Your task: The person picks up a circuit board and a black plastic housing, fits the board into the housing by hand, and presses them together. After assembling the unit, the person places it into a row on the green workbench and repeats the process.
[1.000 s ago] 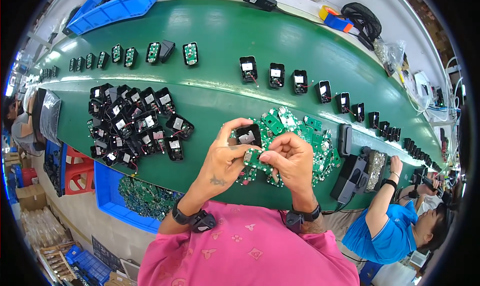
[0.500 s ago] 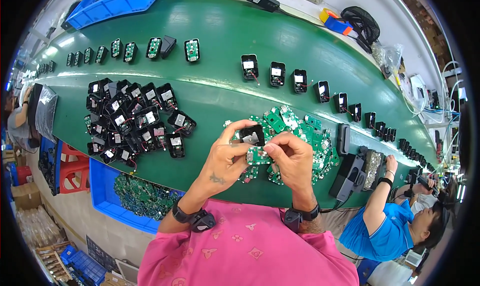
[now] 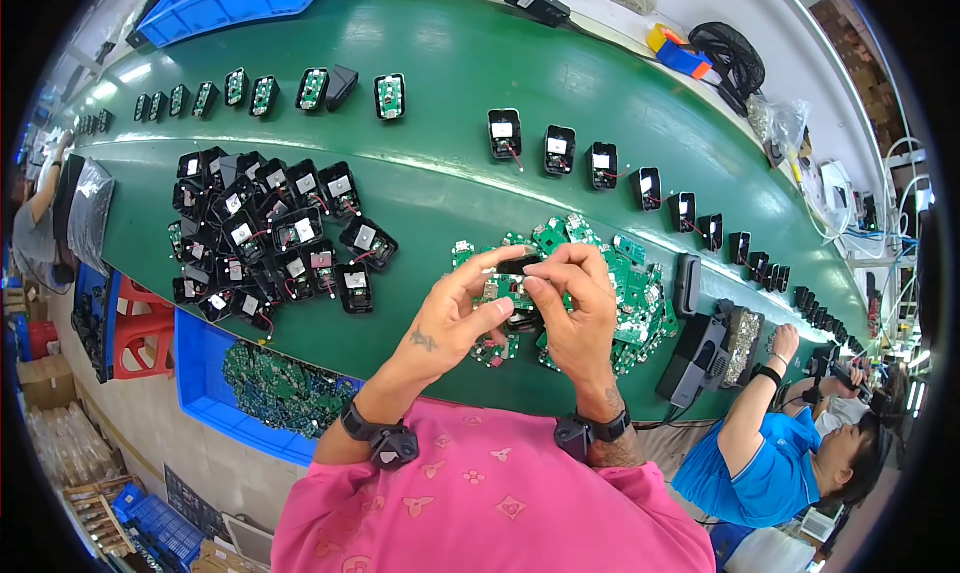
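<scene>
In front of me my left hand point(image 3: 445, 318) is closed round a small black plastic case, thumb across its near side. A green circuit board point(image 3: 505, 288) lies over the case and hides most of it. My right hand point(image 3: 580, 298) is closed, thumb and fingertips pinching at the board's right end; any wire there is too small to make out. Under and beside both hands spreads a heap of loose green circuit boards point(image 3: 640, 308). To the left is a pile of open black cases point(image 3: 298, 231) with white parts and red wires inside.
Black cases with boards point(image 3: 390, 98) stand in a row at the far left; open cases point(image 3: 558, 151) run rightward. A blue crate point(image 3: 235, 3) is at the back, a blue bin point(image 3: 200, 393) below the bench. A grey device point(image 3: 695, 358) and a co-worker point(image 3: 760, 458) are at right.
The board has moved up from the case's near side to lie over its opening. My left thumb has come onto it, and my right hand has shifted slightly left.
</scene>
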A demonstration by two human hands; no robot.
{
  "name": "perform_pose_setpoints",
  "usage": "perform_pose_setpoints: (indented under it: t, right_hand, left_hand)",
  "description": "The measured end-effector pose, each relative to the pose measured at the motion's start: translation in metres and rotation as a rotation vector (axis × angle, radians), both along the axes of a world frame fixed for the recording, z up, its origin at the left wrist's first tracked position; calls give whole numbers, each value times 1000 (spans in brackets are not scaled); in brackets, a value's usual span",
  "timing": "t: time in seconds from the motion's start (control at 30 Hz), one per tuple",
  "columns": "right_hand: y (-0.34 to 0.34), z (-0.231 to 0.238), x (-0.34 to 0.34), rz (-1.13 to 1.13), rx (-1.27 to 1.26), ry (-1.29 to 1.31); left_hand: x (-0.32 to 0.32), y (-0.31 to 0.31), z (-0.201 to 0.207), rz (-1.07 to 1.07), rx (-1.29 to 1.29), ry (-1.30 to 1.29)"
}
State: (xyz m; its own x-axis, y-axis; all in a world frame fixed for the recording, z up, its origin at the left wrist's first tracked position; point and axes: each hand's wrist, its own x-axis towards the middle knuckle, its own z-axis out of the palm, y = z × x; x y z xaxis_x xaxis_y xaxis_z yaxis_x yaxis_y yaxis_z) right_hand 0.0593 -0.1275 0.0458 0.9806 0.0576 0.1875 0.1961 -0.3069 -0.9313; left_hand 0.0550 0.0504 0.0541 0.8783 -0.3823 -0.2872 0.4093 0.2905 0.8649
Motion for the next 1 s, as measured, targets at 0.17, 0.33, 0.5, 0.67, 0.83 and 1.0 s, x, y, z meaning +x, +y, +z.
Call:
perform_pose_setpoints:
  t: [0.17, 0.33, 0.5, 0.67, 0.83, 1.0]
  right_hand:
    - [-1, -5, 3, 73, 7, -72]
    - [1, -6, 3, 106, 204, 104]
    - [5, -9, 1, 132, 122, 4]
    - [6, -9, 2, 85, 331, 159]
    - [4, -10, 4, 86, 144, 17]
    - [5, -6, 3, 84, 165, 52]
  left_hand:
    - [0, -3, -4, 9, -19, -7]
    - [1, -6, -6, -5, -35, -2]
    - [-1, -10, -7, 52, -27, 39]
    - [1, -5, 3, 42, -54, 101]
    - [1, -6, 3, 47, -43, 98]
    - [0, -8, 2, -3, -44, 117]
